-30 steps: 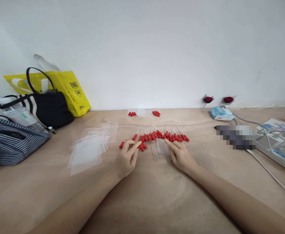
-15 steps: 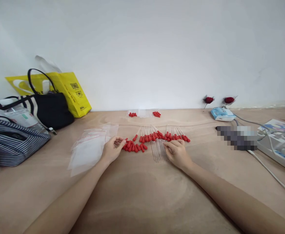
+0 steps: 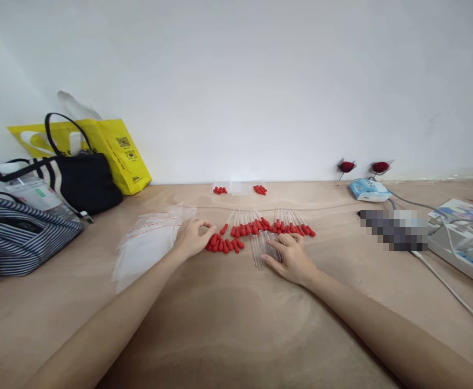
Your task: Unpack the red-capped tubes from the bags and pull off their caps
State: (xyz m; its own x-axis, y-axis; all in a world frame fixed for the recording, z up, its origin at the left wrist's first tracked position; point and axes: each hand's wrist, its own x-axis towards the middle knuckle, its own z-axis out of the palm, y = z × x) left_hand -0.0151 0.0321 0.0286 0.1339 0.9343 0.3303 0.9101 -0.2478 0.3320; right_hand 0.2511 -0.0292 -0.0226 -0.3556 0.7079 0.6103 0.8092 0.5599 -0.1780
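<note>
My left hand (image 3: pixel 194 237) is at the left end of a loose pile of red rubber bulbs (image 3: pixel 225 246), thumb and fingers slightly apart, and I see nothing held in it. Over a row of thin clear tubes (image 3: pixel 258 251) lies my right hand (image 3: pixel 292 258), its thumb and fingers spread, fingertips at the tubes. Whether it touches one tube or several I cannot tell. Just beyond, droppers with red bulbs (image 3: pixel 248 228) lie side by side, clear stems pointing away. A second group of droppers (image 3: pixel 289 226) lies to their right.
Clear zip bags (image 3: pixel 145 246) lie stacked left of my left hand. Small bags with red bulbs (image 3: pixel 259 189) sit by the wall. A striped bag (image 3: pixel 29 237), a black bag (image 3: pixel 94 181) and a yellow bag (image 3: pixel 125 162) stand left. A tissue pack (image 3: pixel 369 189) and power strip (image 3: pixel 463 246) are right.
My left fingers have loosened from a pinch near a red bulb. My right hand has opened from a pinch, with its thumb moving nearer over the tubes.
</note>
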